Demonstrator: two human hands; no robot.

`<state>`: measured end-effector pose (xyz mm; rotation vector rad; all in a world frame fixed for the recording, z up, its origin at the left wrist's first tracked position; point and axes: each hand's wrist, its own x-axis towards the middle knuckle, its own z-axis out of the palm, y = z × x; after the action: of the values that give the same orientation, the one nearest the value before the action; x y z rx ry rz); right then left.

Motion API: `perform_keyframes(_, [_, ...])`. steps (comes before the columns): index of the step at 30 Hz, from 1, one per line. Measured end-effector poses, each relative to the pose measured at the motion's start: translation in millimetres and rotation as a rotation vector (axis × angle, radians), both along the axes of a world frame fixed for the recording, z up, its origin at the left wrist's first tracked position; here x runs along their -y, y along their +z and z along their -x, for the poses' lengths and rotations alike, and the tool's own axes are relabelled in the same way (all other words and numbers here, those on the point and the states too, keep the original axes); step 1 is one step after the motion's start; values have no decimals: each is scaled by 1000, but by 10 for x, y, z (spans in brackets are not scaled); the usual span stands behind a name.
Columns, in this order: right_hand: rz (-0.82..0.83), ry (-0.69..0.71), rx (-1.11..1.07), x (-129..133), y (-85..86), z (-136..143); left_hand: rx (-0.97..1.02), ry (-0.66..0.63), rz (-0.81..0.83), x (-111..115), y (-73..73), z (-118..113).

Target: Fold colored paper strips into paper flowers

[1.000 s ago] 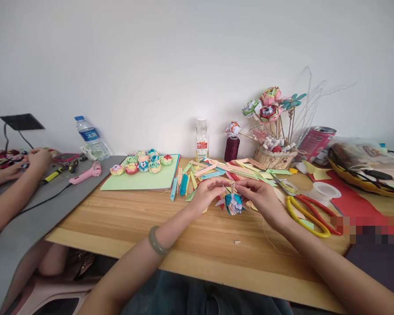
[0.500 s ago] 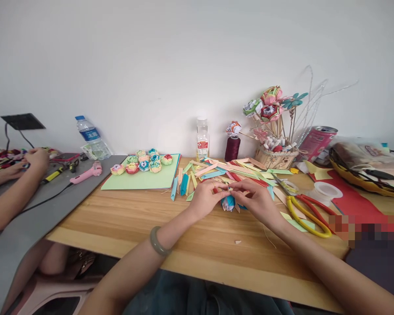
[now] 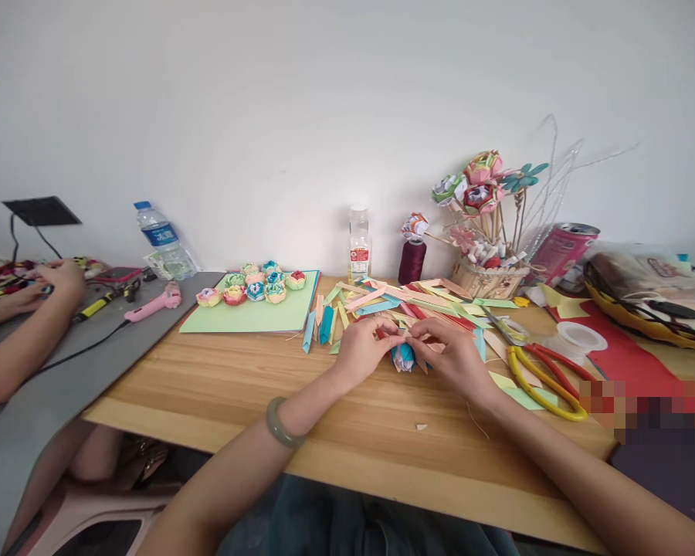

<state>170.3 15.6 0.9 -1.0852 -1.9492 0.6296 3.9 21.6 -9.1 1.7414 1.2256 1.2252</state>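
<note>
A small blue and white folded paper flower point(image 3: 404, 357) sits between my two hands, just below the fingertips. My left hand point(image 3: 366, 351) is closed in a pinch at its upper edge. My right hand point(image 3: 449, 355) pinches close beside, the fingertips of both hands nearly meeting. A thin thread point(image 3: 478, 421) trails below my right wrist. Behind the hands spreads a heap of folded paper strips point(image 3: 382, 297) in several colours. Finished-looking paper flowers point(image 3: 255, 291) stand on a light green paper sheet point(image 3: 237, 320) to the left.
Scissors with yellow and red handles point(image 3: 547, 382) lie right of my hand, near a white tape roll point(image 3: 582, 337). Behind stand a clear bottle point(image 3: 359, 251), a maroon thread spool point(image 3: 411, 262) and a flower basket point(image 3: 489, 278). At far left a co-worker's hands point(image 3: 63, 282) work beside a pink tool point(image 3: 154, 303).
My fingertips have shifted slightly at the top of the flower and stay pinched. The whole view has moved a little; other things on the table stay in place.
</note>
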Motion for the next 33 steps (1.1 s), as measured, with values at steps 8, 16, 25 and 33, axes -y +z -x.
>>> perform_keyframes(8, [205,140,-116,-47,-14,-20,56,-121,-117,-32,-28,-9])
perform_keyframes(16, [220,151,-110,-52,-29,-25,47,-114,-128,-25,-22,-5])
perform_keyframes(25, [202,145,-73,-49,3,-29,-45,-175,-197,0,53,7])
perform_keyframes(33, [209,181,-38,-27,10,-19,-125,-264,-149,-29,87,47])
